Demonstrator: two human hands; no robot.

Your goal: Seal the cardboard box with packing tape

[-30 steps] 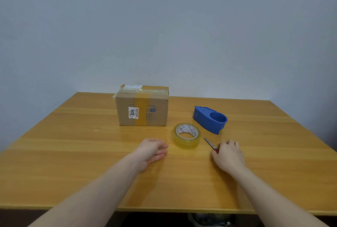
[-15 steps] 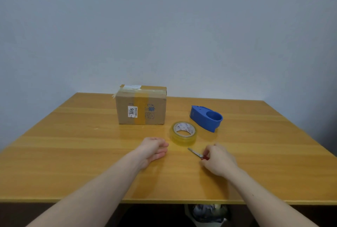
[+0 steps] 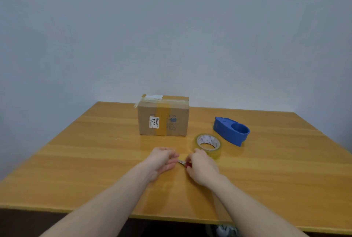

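Note:
A small cardboard box (image 3: 163, 116) with old tape strips and a white label stands at the table's middle back. A roll of clear packing tape (image 3: 208, 144) lies flat in front of it to the right. My right hand (image 3: 202, 166) holds a small cutter (image 3: 182, 162) with a metal blade and a red handle, just in front of the roll. My left hand (image 3: 162, 160) is beside it, its fingertips at the blade end; whether they grip it is not clear.
A blue tape dispenser (image 3: 230, 131) lies right of the roll, with no tape in it. The wooden table (image 3: 76, 160) reaches back to a plain grey wall. Something lies on the floor under the table's front edge.
My right hand has carried the small cutter leftward from near the dispenser to the table's middle. My left hand has lifted a little and now meets the blade end.

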